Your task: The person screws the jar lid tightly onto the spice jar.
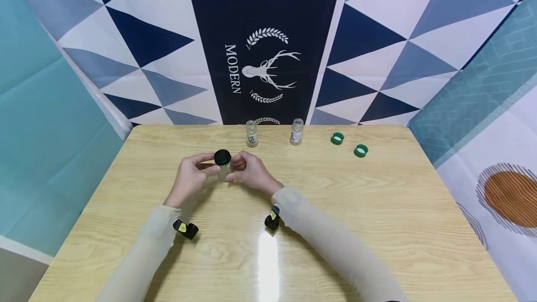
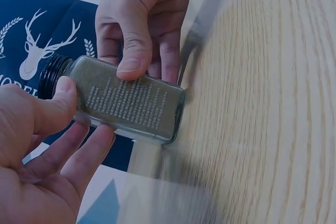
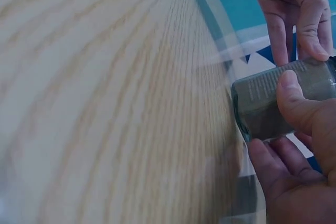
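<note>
A square glass spice jar [image 1: 224, 173] with a black lid [image 1: 222, 156] stands between both hands, roughly upright. Greyish powder fills it, and rows of small pale print cover one side of the jar [image 2: 126, 98] in the left wrist view. My left hand [image 1: 191, 177] pinches it near the lid with thumb and fingers. Lower on the body, my right hand [image 1: 253, 173] holds the jar [image 3: 262, 95] between thumb and fingers, as the right wrist view shows. Whether the jar's base touches the table cannot be told.
Two small uncapped glass jars [image 1: 251, 135] with printed labels stand near the wooden table's [image 1: 327, 227] back edge. To their right lie two green caps [image 1: 337, 138]. A patterned cloth [image 1: 268, 22] hangs behind the table.
</note>
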Demonstrator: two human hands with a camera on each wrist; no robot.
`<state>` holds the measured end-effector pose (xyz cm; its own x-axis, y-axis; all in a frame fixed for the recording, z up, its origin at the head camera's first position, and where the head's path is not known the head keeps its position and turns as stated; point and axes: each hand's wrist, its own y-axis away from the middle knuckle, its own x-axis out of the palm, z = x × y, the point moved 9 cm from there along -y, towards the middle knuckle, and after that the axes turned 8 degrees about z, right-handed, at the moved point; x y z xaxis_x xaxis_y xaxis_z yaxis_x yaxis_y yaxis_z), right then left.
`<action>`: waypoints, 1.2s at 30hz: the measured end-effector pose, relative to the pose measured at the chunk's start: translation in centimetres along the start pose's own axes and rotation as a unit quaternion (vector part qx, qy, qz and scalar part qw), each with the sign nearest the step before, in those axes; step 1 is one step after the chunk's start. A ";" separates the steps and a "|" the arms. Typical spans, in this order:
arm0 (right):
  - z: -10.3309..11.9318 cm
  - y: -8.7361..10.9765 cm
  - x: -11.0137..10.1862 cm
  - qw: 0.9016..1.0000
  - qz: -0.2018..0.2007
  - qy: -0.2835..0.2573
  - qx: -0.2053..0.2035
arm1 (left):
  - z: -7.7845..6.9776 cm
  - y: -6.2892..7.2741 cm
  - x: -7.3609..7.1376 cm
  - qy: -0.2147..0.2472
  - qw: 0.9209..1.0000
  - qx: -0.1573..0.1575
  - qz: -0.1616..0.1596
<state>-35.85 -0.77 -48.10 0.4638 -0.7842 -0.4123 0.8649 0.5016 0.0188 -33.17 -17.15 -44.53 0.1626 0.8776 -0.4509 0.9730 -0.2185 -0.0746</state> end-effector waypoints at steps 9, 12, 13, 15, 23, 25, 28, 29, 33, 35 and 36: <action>0.1 0.2 0.4 1.000 -0.003 -0.001 0.005 | 0.4 0.5 -0.1 0.017 1.000 -0.011 -0.010; 0.1 0.2 0.6 1.000 0.007 -0.002 0.009 | 0.5 0.7 -0.1 0.024 0.999 -0.019 -0.017; 0.2 0.2 0.7 1.000 0.010 -0.002 0.011 | 0.5 0.8 -0.1 0.026 0.999 -0.022 -0.018; 0.2 0.2 0.7 1.000 0.015 0.001 0.015 | 0.6 1.0 -0.1 0.026 0.999 -0.026 -0.020; 0.3 0.4 1.0 0.999 0.025 -0.025 0.009 | 0.8 1.2 -0.1 0.050 0.998 -0.025 -0.027; 0.3 0.3 1.1 0.999 0.027 -0.035 0.006 | 0.8 1.2 -0.1 0.057 0.998 -0.026 -0.030; 0.1 0.3 1.1 0.999 0.024 -0.040 0.007 | 0.9 1.1 -0.2 0.059 0.997 -0.030 -0.031; 0.1 0.3 1.1 0.999 0.022 -0.041 0.007 | 0.9 1.1 -0.2 0.061 0.997 -0.032 -0.031; 0.1 0.1 1.0 0.999 0.014 -0.039 0.006 | 1.0 0.9 -0.4 0.063 0.997 -0.036 -0.033; 0.2 0.0 1.0 0.999 0.014 -0.038 0.007 | 1.1 0.8 -0.5 0.064 0.997 -0.037 -0.035; 0.2 -0.1 1.1 0.999 0.015 -0.037 0.007 | 1.1 0.9 -0.5 0.062 0.997 -0.037 -0.035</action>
<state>-35.41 -1.73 -48.38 0.5026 -0.7937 -0.3428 0.8524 0.5211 0.0432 -32.61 -18.26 -45.36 0.1077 0.9365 -0.3336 0.9914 -0.1261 -0.0339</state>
